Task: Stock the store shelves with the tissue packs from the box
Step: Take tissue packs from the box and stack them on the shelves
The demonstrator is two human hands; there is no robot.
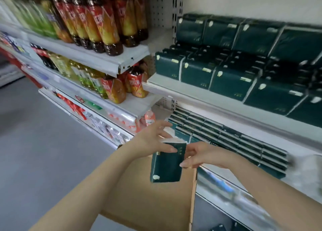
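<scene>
A dark green tissue pack [166, 164] hangs upright above the open cardboard box [156, 204], in front of the lower shelf. My left hand [155, 138] holds its upper left edge, thumb lying across the front. My right hand [198, 155] pinches its upper right edge with thumb and fingers. More green tissue packs [226, 136] lie in rows on the lower shelf behind my hands. Larger stacks of green packs [235, 74] fill the upper right shelf.
The white shelf edge [217, 100] juts out above my hands. Left shelves hold bottled drinks [97, 21] and snack packets [111, 129]. Grey floor [34, 143] stretches to the left of the box. The picture is blurred.
</scene>
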